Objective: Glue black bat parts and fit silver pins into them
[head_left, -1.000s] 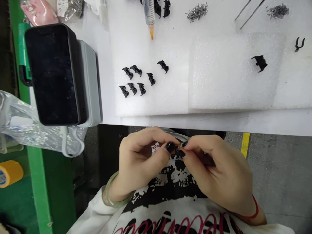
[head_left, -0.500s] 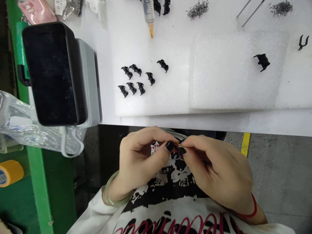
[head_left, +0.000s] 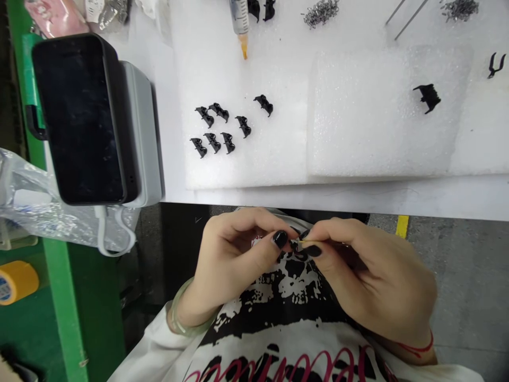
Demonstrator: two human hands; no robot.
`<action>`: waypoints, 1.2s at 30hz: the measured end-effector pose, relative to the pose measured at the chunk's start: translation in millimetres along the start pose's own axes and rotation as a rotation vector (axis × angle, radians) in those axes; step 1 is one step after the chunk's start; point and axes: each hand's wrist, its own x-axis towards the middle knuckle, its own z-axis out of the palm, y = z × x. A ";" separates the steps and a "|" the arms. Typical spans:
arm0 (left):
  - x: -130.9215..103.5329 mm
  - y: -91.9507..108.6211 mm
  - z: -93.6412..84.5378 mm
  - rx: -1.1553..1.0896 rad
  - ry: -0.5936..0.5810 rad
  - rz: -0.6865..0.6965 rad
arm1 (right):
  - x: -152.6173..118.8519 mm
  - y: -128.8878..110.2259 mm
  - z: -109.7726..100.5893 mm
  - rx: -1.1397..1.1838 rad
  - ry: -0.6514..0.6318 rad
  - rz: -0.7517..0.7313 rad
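Both hands meet in front of my chest, below the table's front edge. My left hand [head_left: 234, 260] is closed in a pinch, thumb against forefinger, on a small dark part that barely shows against the printed shirt. A thin yellowish sliver [head_left: 304, 243] sticks out from between the thumb and forefinger of my right hand [head_left: 369, 276]. Its tip points at my left fingertips; whether it touches the dark part I cannot tell. Several small black plastic parts [head_left: 212, 142] lie on the white foam sheet [head_left: 246, 170] beyond my left hand.
A syringe with an orange tip [head_left: 243, 45] lies at the back. Small metal pieces form two piles [head_left: 321, 13]. One larger black part [head_left: 429, 97] and a black forked piece [head_left: 496, 66] are at right. A phone-like black device [head_left: 79, 116] stands on the left.
My right hand has drawn slightly to the right, widening the gap between my fingertips. The yellowish sliver shows more clearly. My left hand has shifted only a little to the right.
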 end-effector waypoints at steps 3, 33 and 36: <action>0.8 2.6 -0.3 0.012 -0.002 -0.018 | 0.8 1.7 -0.6 -0.020 0.005 -0.001; 5.8 7.7 2.5 0.218 -0.005 0.074 | 4.9 4.5 0.6 -0.055 -0.089 -0.023; 5.0 6.3 2.6 0.211 0.024 0.076 | 3.6 3.1 1.9 -0.063 -0.051 -0.027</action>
